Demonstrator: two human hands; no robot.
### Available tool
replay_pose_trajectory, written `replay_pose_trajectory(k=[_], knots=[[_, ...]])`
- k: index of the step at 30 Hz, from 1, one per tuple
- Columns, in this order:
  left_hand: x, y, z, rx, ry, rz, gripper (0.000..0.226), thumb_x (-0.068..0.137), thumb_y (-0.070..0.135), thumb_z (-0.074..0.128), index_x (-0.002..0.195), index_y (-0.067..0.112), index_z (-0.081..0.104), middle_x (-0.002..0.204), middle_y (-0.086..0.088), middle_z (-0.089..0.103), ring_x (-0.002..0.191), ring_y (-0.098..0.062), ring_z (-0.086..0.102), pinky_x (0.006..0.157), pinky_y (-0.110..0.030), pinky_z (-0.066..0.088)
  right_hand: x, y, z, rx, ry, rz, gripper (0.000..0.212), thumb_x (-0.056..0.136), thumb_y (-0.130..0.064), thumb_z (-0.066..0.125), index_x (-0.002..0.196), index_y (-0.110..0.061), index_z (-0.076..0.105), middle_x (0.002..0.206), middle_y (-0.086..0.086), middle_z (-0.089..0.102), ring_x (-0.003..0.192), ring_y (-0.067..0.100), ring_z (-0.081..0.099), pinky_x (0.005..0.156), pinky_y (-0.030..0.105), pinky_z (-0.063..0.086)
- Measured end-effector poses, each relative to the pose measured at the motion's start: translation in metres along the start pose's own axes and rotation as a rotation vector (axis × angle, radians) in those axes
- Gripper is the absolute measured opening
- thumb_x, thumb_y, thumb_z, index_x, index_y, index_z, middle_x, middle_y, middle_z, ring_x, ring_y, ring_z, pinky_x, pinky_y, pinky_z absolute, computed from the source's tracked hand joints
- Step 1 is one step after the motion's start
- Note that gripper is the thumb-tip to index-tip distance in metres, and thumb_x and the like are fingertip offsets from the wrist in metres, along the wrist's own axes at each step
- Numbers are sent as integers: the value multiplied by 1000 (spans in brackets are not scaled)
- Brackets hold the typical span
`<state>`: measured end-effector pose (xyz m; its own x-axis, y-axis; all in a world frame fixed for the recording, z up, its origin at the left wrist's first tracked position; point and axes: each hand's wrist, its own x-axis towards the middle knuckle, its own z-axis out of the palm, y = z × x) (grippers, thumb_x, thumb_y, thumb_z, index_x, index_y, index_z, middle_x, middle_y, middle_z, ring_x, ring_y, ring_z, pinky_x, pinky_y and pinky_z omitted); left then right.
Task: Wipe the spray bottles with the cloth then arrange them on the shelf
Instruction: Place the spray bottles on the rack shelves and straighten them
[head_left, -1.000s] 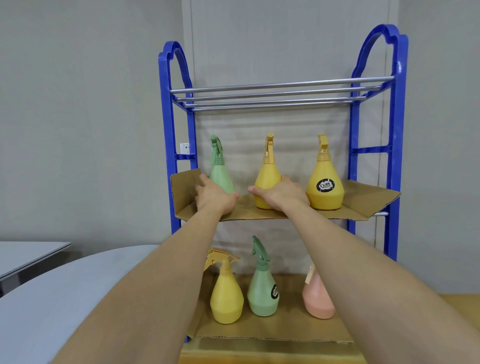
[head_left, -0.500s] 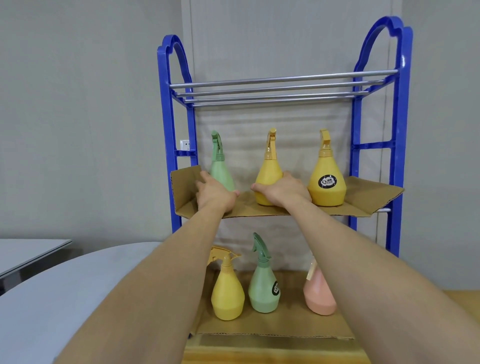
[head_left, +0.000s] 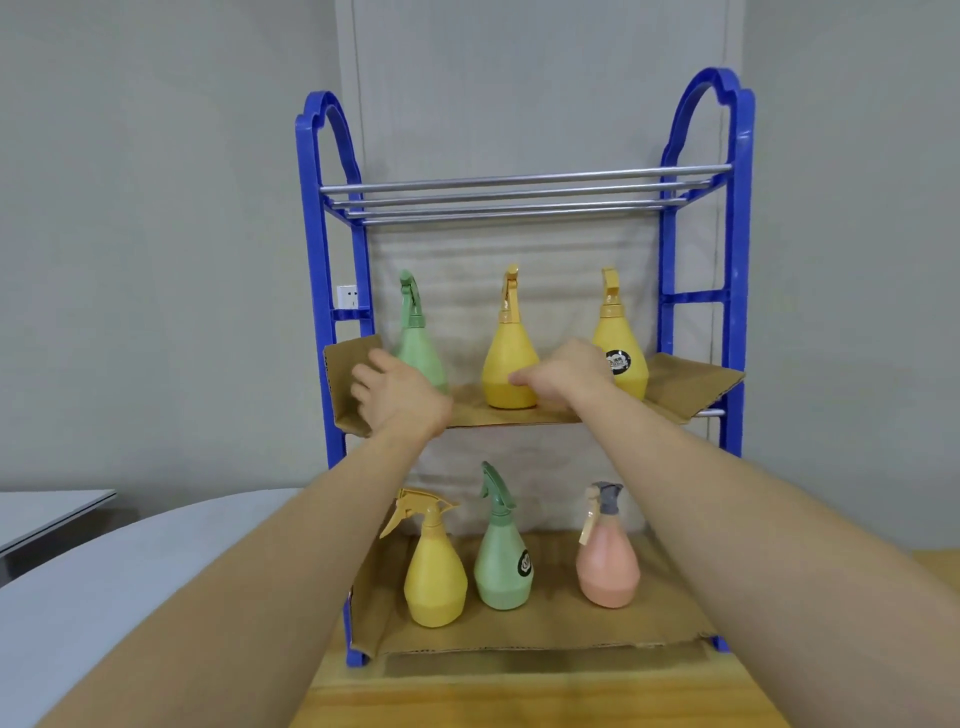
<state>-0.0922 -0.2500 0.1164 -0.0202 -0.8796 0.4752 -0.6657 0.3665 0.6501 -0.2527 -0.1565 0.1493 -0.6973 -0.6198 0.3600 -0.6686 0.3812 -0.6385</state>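
Our left hand (head_left: 400, 397), fingers slack and spread, hovers beside the pale green plastic spray bottle (head_left: 420, 345); our right hand (head_left: 569, 374), fingers loosely bent, touches the yellow plastic spray bottle (head_left: 506, 358); six bottles stand on the blue-framed shelf (head_left: 735, 249), no cloth shows, and we judge arranging nearly done.

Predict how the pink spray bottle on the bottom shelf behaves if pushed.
The pink spray bottle probably resists tipping: wide base, narrow neck. Its smooth plastic would likely slide on the cardboard. Contents can't be seen, so weight is unclear.
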Motion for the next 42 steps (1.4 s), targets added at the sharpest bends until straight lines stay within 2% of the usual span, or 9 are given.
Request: replay_pose_trajectory(k=[3, 5, 8, 15, 21, 26, 30, 34, 42], knots=[[-30, 12, 4, 55, 170, 315, 85, 86, 42, 84, 145, 4, 37, 142, -17, 42, 129, -35, 45, 109, -44, 42, -14, 17, -23, 28, 278, -29, 21, 84, -32, 77, 91, -13, 72, 97, 8, 74, 87, 29, 69, 55, 28, 41], [-38, 30, 11, 5, 123, 413, 86, 85, 48, 82, 145, 3, 40, 142, -15, 44, 130, -35, 45, 111, -42, 40, -17, 30, -35, 28, 371, -36, 35, 83, -40, 80, 103, -14, 69, 105, 8, 72, 96, 30, 67, 65, 33, 51], [-35, 56, 27, -36, 7, 390, 104, 78, 60, 84, 149, 2, 36, 149, -16, 44, 140, -35, 41, 118, -41, 34, -11, 51, -44, -19, 420, -25, 80, 75, -60, 85, 129, -8, 57, 127, 13, 61, 121, 34, 59, 95, 47, 55], [-1, 79, 56, -52, -117, 204, 134, 72, 70, 87, 163, 2, 15, 165, -19, 32, 155, -38, 30, 125, -45, 29, 13, 68, -44, -107, 270, -7, 121, 68, -78, 84, 153, -6, 38, 151, 18, 46, 140, 37, 48, 106, 49, 50], [15, 83, 66, -33, -220, 204, 111, 83, 57, 85, 159, 2, 26, 161, -18, 41, 150, -39, 42, 121, -47, 40, 39, 80, -47, -75, 76, 28, 83, 81, -63, 78, 138, -8, 54, 143, 20, 46, 129, 36, 50, 98, 42, 47], [15, 82, 72, -44, -215, 204, 100, 85, 51, 83, 155, 3, 29, 157, -17, 45, 147, -38, 46, 118, -46, 42, 38, 84, -43, -44, 192, -10, 119, 74, -72, 83, 157, -6, 29, 153, 19, 41, 143, 39, 43, 112, 47, 45], [15, 81, 70, -46, -213, 203, 96, 84, 48, 84, 152, 5, 31, 154, -15, 47, 143, -37, 50, 111, -44, 46, 45, 81, -38, 102, 135, 10, 104, 84, -55, 81, 155, -7, 24, 146, 17, 53, 130, 37, 57, 92, 45, 52], [12, 81, 70, -72, -227, 200, 92, 86, 44, 83, 151, 6, 30, 153, -15, 45, 142, -36, 49, 108, -42, 47, 43, 77, -31, -41, 238, -8, 131, 69, -70, 87, 160, -6, 19, 157, 19, 39, 144, 38, 43, 110, 48, 47], [7, 80, 68, -128, -247, 187, 92, 87, 44, 84, 151, 7, 29, 159, -14, 38, 145, -35, 47, 111, -42, 44, 49, 80, -24, -88, 272, -25, 129, 67, -71, 86, 158, -5, 21, 153, 19, 40, 143, 37, 42, 109, 50, 47]])
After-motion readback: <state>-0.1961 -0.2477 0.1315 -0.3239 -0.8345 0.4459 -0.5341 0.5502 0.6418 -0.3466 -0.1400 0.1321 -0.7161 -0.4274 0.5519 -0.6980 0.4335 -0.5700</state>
